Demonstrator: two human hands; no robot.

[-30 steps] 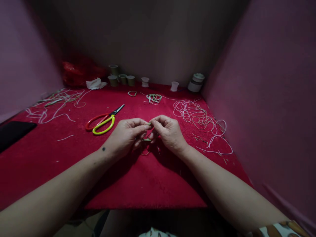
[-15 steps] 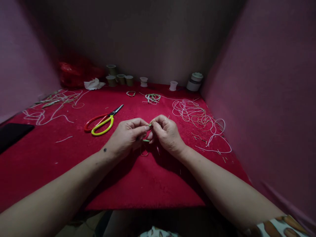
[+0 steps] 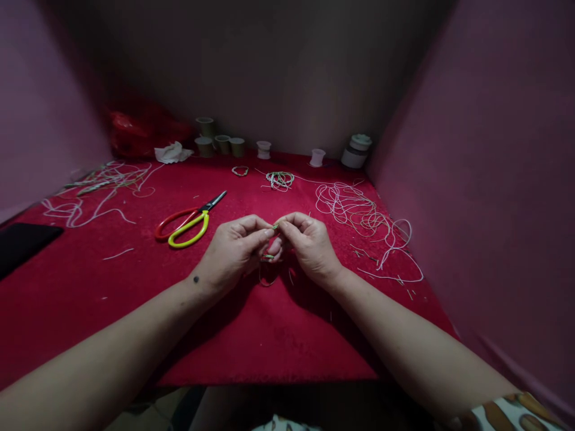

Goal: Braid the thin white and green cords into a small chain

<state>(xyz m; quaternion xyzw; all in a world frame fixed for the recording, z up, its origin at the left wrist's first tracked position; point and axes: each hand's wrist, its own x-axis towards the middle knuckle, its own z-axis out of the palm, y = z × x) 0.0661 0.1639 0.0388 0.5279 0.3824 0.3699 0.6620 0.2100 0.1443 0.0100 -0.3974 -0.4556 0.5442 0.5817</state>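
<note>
Both hands meet above the middle of a red cloth. My left hand pinches a small green cord piece between thumb and forefinger. On the other side of it, my right hand grips the same piece with thumb and forefinger closed. A lower part of the green cord shows between the hands, near the curled fingers, and a thin loop of thread hangs below. Scissors with one red and one yellow handle lie left of my left hand, blades pointing away.
Tangled cords lie at the right, more strands at the left beside a black flat object. Spools, a lidded jar, white tissue and a red bag stand along the back. Pink walls flank the cloth.
The view has shifted very slightly. My fingers have moved a little around the green cord, and the fingers of my right hand below the pinch show more.
</note>
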